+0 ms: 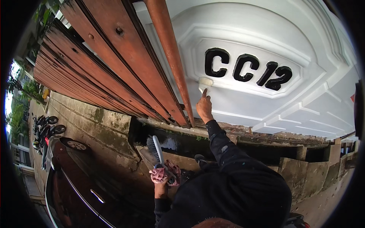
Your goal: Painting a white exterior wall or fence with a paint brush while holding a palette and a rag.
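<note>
My right hand [204,109] reaches forward, closed on the handle of a paintbrush [205,82] with a pale, wide head. Its bristles rest against the white moulded wall [243,104], at the lower left of a framed panel [197,53] bearing black raised characters [216,62]. Lower down, my left hand [161,189] is wrapped round a bunched pink patterned cloth [158,174] and a scrub brush [159,149]. The scrub brush has a grey-white back and dark bristles, and it points upward. Folds of the cloth hide part of the left fingers.
Red-brown wooden slats [129,49] and a matching post [167,41] stand left of the wall. Below runs an open drain [178,142] holding dark water, edged with concrete. My shoe [200,158] is beside it. A dark car [72,182] and motorcycles [45,123] are at left.
</note>
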{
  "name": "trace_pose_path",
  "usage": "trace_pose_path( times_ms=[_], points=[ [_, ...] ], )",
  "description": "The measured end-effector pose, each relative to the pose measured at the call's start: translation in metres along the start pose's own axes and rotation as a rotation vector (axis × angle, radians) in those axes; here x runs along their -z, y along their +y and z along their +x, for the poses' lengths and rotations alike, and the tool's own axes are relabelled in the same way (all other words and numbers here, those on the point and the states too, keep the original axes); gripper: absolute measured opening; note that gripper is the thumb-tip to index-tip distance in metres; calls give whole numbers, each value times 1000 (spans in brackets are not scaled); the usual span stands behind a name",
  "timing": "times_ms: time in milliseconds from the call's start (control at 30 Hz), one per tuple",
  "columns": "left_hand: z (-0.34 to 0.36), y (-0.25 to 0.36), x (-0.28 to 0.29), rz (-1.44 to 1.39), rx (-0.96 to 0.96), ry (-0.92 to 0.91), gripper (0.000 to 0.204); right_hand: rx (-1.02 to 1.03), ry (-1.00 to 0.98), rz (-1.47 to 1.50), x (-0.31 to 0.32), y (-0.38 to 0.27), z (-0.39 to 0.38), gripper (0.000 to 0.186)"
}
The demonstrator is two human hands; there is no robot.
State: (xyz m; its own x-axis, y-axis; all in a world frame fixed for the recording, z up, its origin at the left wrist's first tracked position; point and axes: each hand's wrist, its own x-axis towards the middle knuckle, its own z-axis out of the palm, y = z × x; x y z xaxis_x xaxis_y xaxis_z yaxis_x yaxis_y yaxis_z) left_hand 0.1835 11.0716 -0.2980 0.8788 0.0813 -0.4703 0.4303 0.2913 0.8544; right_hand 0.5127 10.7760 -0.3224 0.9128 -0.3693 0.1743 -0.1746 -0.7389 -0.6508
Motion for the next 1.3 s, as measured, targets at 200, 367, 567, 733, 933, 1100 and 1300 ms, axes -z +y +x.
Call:
trace_pose_path(
  times_ms=[200, 367, 567, 733, 933, 1100, 1300],
  points=[
    [8, -19, 13, -2, -110, -35, 43, 64, 36, 87, 16, 40, -54, 61],
    [-14, -30, 18, -130, -98, 11, 42, 17, 2, 256, 33, 48, -71, 41],
    [-36, -21, 14, -114, 4, 161, 40, 112, -95, 139, 49, 35, -38, 34],
    [-48, 17, -22, -253, 18, 62, 39, 84, -83, 124, 60, 31, 25, 25],
    [-30, -35, 16, -171, -69, 52, 41, 36, 109, 185, 66, 80, 4, 25],
    [-31, -23, 4, -195, -56, 39, 42, 41, -41, 280, 68, 49, -5, 26],
    [-31, -2, -2, -182, -49, 6, 42, -52, -27, 317, 47, 54, 44, 25]
  ],
)
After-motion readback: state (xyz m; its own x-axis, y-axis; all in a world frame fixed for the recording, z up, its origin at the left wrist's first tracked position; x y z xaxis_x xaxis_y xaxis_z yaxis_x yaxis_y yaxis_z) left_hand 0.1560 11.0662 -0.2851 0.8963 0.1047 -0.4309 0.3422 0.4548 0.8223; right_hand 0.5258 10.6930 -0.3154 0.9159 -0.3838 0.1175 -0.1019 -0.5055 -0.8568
